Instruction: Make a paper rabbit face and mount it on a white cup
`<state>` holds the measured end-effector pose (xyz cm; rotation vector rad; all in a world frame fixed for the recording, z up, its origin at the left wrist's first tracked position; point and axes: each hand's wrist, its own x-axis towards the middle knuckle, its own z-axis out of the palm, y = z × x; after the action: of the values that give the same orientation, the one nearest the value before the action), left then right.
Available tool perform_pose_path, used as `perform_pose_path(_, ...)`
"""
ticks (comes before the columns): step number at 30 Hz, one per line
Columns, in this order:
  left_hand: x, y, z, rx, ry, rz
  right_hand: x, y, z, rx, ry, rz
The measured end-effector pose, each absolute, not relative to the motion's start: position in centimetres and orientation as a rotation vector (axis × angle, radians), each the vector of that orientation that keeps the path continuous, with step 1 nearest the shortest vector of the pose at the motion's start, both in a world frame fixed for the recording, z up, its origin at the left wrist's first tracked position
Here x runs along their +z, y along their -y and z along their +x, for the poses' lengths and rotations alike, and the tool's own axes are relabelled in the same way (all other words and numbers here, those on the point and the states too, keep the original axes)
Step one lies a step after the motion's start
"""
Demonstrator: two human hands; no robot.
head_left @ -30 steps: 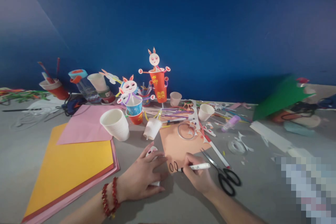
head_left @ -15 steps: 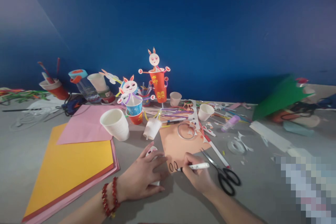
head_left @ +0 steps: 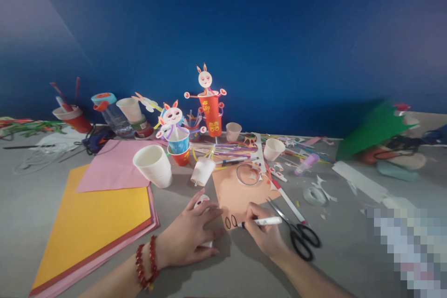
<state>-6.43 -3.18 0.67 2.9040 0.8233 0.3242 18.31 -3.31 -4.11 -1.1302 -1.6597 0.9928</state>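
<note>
My right hand point(head_left: 263, 235) pinches a white marker point(head_left: 262, 221) with its black tip on a peach paper sheet point(head_left: 237, 193), next to two small black ovals point(head_left: 230, 221) drawn near the sheet's front edge. My left hand point(head_left: 190, 235), a red bead bracelet point(head_left: 145, 260) at the wrist, lies flat with fingers spread, pressing the sheet's left edge and covering a small white piece of paper point(head_left: 201, 201).
Black-handled scissors point(head_left: 296, 233) lie just right of my right hand. Stacked yellow and pink paper point(head_left: 94, 214) lies to the left. White paper cups point(head_left: 153, 165), bunny cup figures point(head_left: 209, 102), a tape ring point(head_left: 248, 173) and paper scraps crowd the table behind.
The marker has shifted very slightly to the right in my right hand. My left hand has stayed put.
</note>
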Motion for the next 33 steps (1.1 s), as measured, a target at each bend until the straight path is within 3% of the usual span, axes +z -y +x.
perform_pose_path(33,1.2,2.7,-6.1,0.427,-0.836,2.824,-4.4,2.6,17.6,0.956,1.478,-1.136)
